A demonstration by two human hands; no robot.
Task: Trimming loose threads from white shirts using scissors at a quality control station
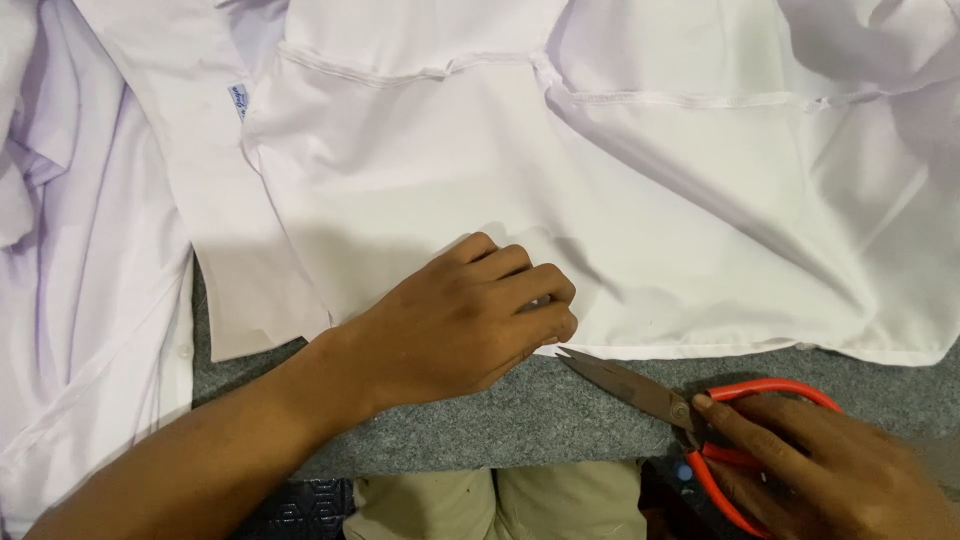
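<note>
The single head-worn view looks steeply down, close over the grey work surface [560, 420] before the person.

Bare forearms, khaki trousers [500, 500]

White shirt [560, 150], spread flat and creased, seams across the top, hem running along the lower edge toward 3 o'clock. Orange-handled scissors [690, 420] at 5 o'clock, blades shut, tip pointing toward 10 o'clock, just beside the hem.
</note>
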